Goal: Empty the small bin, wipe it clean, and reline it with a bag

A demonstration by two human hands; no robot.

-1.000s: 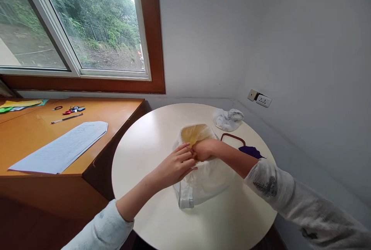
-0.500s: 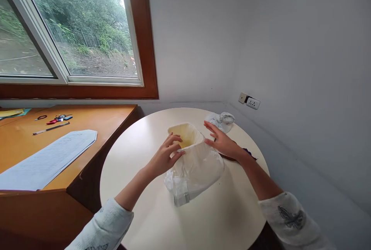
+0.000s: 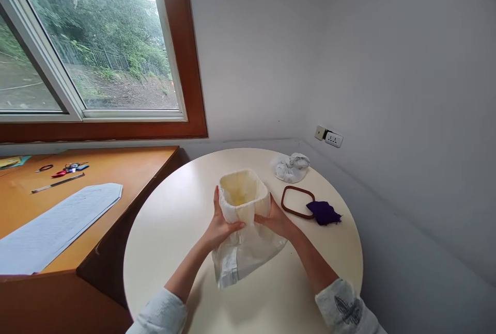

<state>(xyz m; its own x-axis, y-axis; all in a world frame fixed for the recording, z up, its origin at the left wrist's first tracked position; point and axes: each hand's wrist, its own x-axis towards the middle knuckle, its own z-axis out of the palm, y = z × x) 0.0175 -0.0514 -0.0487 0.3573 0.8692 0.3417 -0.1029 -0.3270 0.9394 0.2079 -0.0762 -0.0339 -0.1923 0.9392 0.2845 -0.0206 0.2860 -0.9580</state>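
Observation:
Between my hands is a small pale-yellow bin (image 3: pixel 239 192), its mouth facing up and its inside showing. A white translucent plastic bag (image 3: pixel 248 257) is folded over its rim and hangs loosely around the outside, hiding the walls. My left hand (image 3: pixel 221 228) is wrapped around the left side, thumb across the front. On the right side my right hand (image 3: pixel 276 219) grips likewise, its thumb pressed on the bag. Just right of that hand lies a brown rounded-square ring (image 3: pixel 284 197), partly covered by a dark purple cloth (image 3: pixel 324 212).
A knotted white plastic bag (image 3: pixel 290 168) sits at the back of the round cream table (image 3: pixel 166 241). On the wooden desk (image 3: pixel 143 161) to the left are papers (image 3: pixel 65 220), a pen (image 3: pixel 58 183) and keys (image 3: pixel 73 168). A wall socket (image 3: pixel 334 139) is behind.
Both hands have moved from the bin's rim down to its sides and closed around it. The bag now lies neater over the rim. The brown ring and purple cloth have come into clear sight.

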